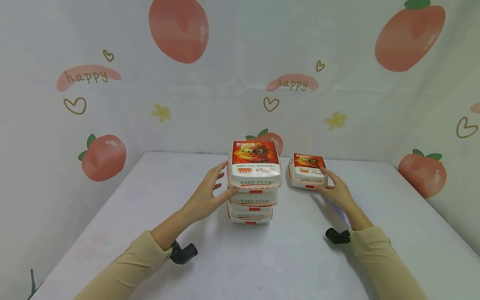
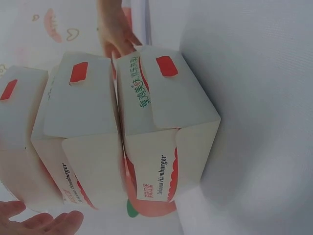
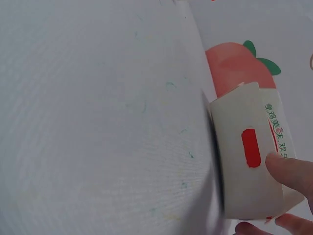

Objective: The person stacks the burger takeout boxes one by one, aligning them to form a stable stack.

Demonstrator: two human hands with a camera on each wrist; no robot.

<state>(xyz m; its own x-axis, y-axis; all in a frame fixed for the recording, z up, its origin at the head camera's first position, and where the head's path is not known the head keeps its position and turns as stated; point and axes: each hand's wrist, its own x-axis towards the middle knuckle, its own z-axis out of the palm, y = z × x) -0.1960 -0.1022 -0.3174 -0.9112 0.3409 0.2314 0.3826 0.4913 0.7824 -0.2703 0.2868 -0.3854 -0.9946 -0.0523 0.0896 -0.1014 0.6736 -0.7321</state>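
Three white burger boxes stand in a stack, the top box point(image 1: 255, 164) with a red burger picture on its lid, the bottom box point(image 1: 250, 216) on the table. My left hand point(image 1: 206, 193) is at the left side of the top box, fingers spread, thumb by its front lower corner. In the left wrist view its fingertips point(image 2: 71, 221) are right by the upper box. Right of the stack lies a single burger box point(image 1: 308, 171) of the same kind. My right hand point(image 1: 337, 191) holds its right front corner, thumb point(image 3: 283, 169) on the front face, other fingers round the side.
The table point(image 1: 232, 266) has a white cover. Close behind the boxes rises a white backdrop point(image 1: 225, 108) printed with fruit, hearts and flowers. A black wrist mount point(image 1: 183, 253) shows at the left cuff and another mount point(image 1: 337, 236) at the right cuff.
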